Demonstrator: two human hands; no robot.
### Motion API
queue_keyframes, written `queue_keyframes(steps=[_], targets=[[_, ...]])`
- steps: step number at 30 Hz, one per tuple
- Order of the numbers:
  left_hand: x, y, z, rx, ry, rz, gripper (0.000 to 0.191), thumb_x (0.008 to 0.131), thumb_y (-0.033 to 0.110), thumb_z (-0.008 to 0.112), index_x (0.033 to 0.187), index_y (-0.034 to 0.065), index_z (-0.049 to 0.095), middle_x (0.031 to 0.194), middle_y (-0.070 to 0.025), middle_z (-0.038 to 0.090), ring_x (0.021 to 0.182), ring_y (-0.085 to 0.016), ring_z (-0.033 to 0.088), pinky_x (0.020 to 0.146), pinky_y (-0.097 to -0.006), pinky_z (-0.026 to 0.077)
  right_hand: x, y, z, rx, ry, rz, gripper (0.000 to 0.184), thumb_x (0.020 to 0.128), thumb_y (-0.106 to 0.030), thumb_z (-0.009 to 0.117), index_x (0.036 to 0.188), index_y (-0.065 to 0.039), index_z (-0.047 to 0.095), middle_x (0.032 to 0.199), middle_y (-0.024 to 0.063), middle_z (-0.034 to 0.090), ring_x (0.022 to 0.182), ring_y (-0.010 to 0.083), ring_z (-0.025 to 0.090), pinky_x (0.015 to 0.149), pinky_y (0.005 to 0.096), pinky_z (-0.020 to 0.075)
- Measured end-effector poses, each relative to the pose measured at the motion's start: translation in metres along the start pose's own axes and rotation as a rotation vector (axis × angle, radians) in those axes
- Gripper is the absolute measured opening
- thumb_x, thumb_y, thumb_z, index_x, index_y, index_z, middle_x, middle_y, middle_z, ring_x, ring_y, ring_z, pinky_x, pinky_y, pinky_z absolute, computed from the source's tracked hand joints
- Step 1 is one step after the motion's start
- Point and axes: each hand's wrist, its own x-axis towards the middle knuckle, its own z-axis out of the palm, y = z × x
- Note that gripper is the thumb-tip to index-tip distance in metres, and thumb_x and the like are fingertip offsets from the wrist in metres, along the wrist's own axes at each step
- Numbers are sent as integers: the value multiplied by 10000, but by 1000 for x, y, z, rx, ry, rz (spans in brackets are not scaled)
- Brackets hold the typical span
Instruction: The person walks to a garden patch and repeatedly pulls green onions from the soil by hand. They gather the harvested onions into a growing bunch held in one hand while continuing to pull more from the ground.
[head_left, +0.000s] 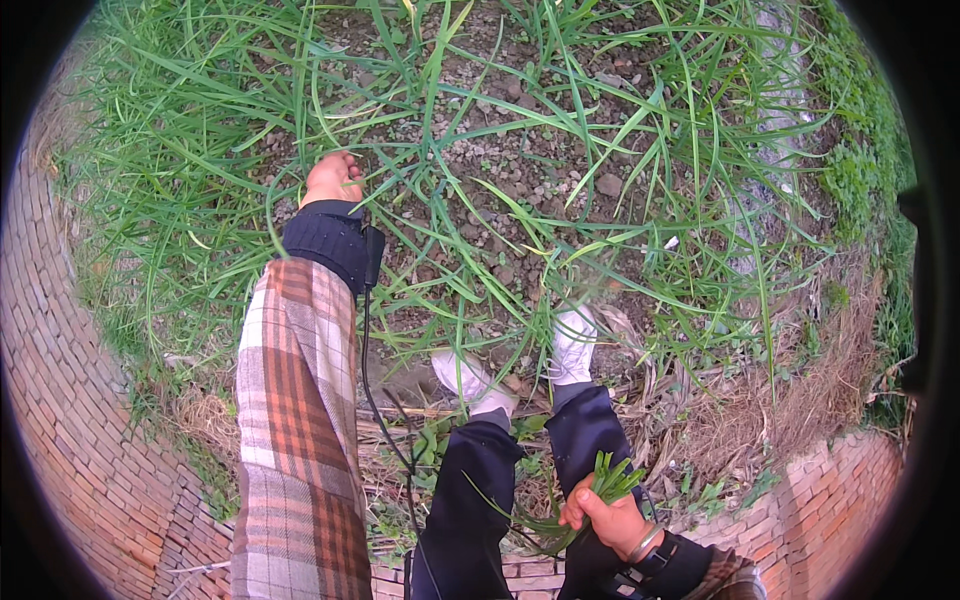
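Observation:
My left hand (334, 178) reaches into the long green leaves (217, 142) at the upper left, low over the soil, with its fingers curled; blades partly hide it, and what lies within the fingers cannot be made out. My right hand (611, 521) is closed around a bunch of green leaves (613, 480) at the lower right, in front of my right leg. The cut-looking ends point up past the thumb, and thin blades trail out to the left. A bracelet (646, 541) circles the right wrist.
Pebbly soil (517, 150) shows between the leafy plants. My white shoes (574, 345) stand at the bed's near edge, beside dry straw (795, 405). Brick paving (90, 420) curves along the left and bottom. A black cable (367, 337) hangs from the left wrist.

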Motion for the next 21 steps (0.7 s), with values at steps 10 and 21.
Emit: queue_keyframes(steps=[10, 21], targets=[[63, -32, -30, 318, 119, 565, 199, 837, 229, 547, 850, 31, 568, 759, -73, 562, 634, -185, 456, 610, -310, 367, 0, -4, -1, 16, -23, -17, 206, 897, -212, 547, 821, -30, 485, 624, 68, 506, 585, 176, 509, 668, 388, 473], [-186, 15, 3, 38, -512, 818, 100, 931, 137, 479, 962, 48, 514, 659, 17, 462, 527, -57, 413, 456, -196, 325, 2, -6, -1, -27, -38, -51, 180, 911, -180, 519, 812, -34, 483, 636, 62, 511, 580, 166, 518, 664, 391, 490]])
